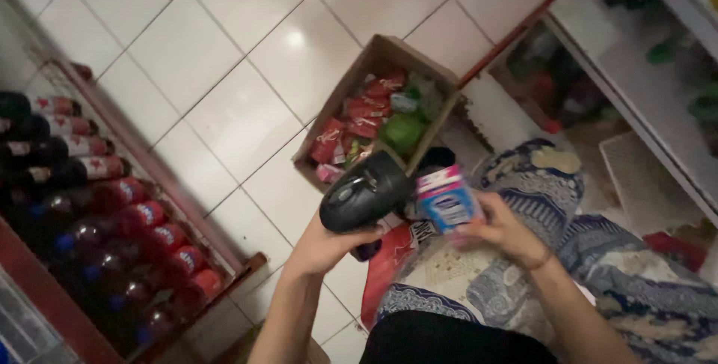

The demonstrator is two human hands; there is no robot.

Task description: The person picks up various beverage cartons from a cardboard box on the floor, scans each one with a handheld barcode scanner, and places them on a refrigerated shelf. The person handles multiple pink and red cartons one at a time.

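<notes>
Glossy black plastic scanner (364,193); brown cardboard box (374,102); shiny floor tiles (224,72).

black scanner (364,193), blue-and-pink small box (446,199), brown carton (374,65); white floor tiles (187,57), blue patterned cloth (546,192)

I had the scanner (364,193) in my left hand (323,248) and the box (446,199) in my right hand (499,228), just right of it, the two nearly touching. Both hung above my lap. Beyond them the carton (378,61) sat on the floor (224,80), packets (351,121) inside. Bottles (112,229) lay in rows on a rack (161,177) far left. Shelves (636,95) stood at right.
</notes>
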